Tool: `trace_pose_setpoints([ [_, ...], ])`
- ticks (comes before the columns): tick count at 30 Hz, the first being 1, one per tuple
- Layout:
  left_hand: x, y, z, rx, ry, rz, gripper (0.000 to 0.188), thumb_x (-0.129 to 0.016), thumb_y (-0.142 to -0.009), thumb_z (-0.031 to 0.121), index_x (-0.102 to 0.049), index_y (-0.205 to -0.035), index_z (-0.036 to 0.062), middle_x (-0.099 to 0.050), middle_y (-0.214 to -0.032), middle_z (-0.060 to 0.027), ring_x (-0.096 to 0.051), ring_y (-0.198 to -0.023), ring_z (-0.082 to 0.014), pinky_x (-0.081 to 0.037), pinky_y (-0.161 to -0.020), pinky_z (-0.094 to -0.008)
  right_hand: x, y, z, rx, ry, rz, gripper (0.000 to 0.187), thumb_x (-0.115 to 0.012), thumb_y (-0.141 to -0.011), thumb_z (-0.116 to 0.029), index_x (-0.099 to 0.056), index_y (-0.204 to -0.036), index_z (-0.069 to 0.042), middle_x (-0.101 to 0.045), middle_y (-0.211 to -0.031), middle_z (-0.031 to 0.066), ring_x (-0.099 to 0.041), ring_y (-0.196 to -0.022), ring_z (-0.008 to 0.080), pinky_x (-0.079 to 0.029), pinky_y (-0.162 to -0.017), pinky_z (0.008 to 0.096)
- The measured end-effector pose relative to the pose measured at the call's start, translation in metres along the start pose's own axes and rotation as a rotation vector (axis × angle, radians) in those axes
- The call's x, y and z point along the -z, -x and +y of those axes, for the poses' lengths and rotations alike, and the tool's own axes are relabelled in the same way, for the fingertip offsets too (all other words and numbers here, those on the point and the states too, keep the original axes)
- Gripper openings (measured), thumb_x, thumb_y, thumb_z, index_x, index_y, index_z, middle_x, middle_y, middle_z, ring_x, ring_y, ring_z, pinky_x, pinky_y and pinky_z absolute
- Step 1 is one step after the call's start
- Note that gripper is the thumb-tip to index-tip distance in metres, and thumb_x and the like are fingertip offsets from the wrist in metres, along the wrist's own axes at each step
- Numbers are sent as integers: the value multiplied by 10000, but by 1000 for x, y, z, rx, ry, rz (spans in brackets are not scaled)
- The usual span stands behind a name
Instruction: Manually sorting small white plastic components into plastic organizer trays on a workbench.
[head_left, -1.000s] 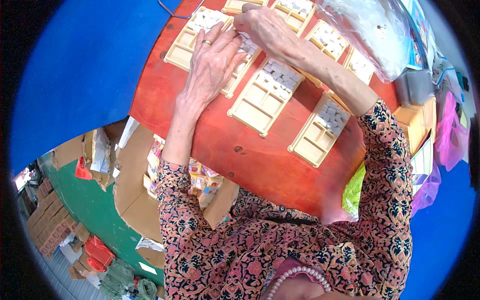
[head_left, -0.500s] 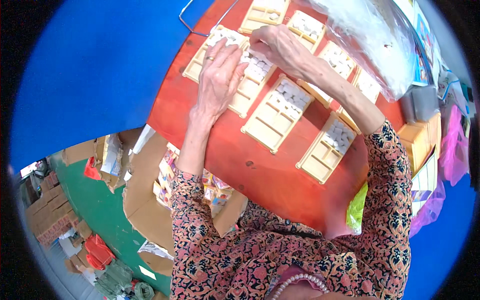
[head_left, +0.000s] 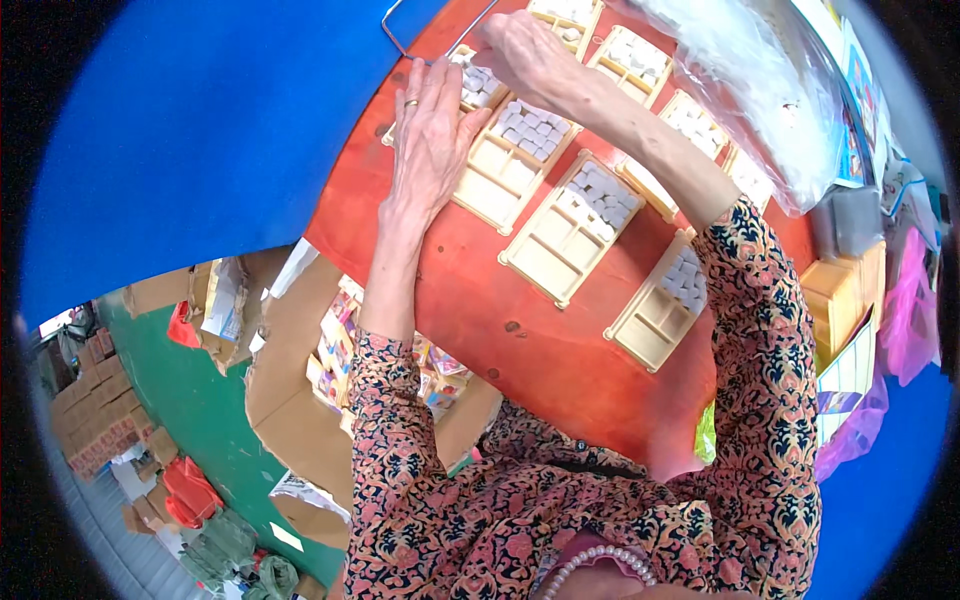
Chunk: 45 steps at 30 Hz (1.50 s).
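Observation:
My left hand (head_left: pixel 428 140), a ring on one finger, lies flat with fingers stretched over the far-left wooden compartment tray (head_left: pixel 390 134), hiding much of it. Its thumb reaches toward the neighbouring tray (head_left: pixel 487 197). My right hand (head_left: pixel 522 62) is curled just above the far end of the left tray, beside several white pieces (head_left: pixel 478 88); its fingertips are hidden, so what they pinch, if anything, does not show. Small white pieces (head_left: pixel 533 130) fill the far compartment of the neighbouring tray. A third tray (head_left: pixel 545 262) holds similar white pieces (head_left: pixel 602 195).
More trays, among them a near one (head_left: pixel 645 340), stand on the red table (head_left: pixel 455 290). A clear plastic bag (head_left: pixel 745 90) with white contents lies at the far right. A metal wire frame (head_left: pixel 395 35) is at the far edge. Left of the table stands an open cardboard box (head_left: pixel 285 400).
Both hands have moved slightly farther away. My right hand has shifted left from the second tray to the far end of the left one. The view has shifted a little.

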<state>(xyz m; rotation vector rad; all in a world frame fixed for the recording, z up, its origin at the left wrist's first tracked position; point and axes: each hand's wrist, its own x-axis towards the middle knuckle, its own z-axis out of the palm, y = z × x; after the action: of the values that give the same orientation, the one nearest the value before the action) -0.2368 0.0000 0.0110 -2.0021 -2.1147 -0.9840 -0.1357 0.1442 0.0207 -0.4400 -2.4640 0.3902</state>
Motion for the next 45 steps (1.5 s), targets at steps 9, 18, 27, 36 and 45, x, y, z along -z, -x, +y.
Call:
trace_pose_setpoints([
  [9, -4, 1, -3, 19, 17, -47, 531, -605, -842, 228, -417, -1233, -77, -406, -1312, -247, -308, -1282, -421, -268, -1026, -544, 11, 12, -10, -18, -6, -45, 151, -665, -727, -93, -562, -790, -2, -594, -738, 166, -580, -776, 335, -452, -671, 413],
  [18, -7, -2, 8, -32, -98, -96, 533, -581, -865, 259, -437, -1283, -39, -414, -1353, -199, -320, -1305, -360, -255, -1057, -489, 4, 16, 0, 27, -3, -12, 96, -624, -710, -87, -574, -730, -7, -602, -688, 169, -603, -739, 348, -484, -612, 426],
  [27, -3, 3, 5, -7, 100, 30, 477, -555, -880, 226, -451, -1259, -44, -422, -1337, -215, -316, -1310, -345, -239, -1047, -550, 30, 17, -6, -150, -243, 15, 80, -648, -707, -80, -630, -719, -3, -594, -700, 203, -601, -701, 347, -467, -626, 418],
  [36, -6, 5, 2, -72, -34, -119, 414, -560, -877, 259, -532, -1184, -17, -468, -1313, -173, -332, -1299, -352, -243, -1040, -558, 8, 22, 1, -139, -103, -150, 63, -607, -697, -66, -612, -708, -4, -589, -680, 202, -598, -692, 363, -469, -594, 413],
  [45, -7, 2, 5, -69, 92, 1, 475, -568, -870, 289, -502, -1223, -21, -457, -1321, -179, -321, -1307, -347, -214, -1038, -589, 5, 27, 20, -62, -101, -53, 72, -593, -693, -77, -597, -706, -6, -583, -668, 204, -599, -681, 357, -474, -592, 417],
])
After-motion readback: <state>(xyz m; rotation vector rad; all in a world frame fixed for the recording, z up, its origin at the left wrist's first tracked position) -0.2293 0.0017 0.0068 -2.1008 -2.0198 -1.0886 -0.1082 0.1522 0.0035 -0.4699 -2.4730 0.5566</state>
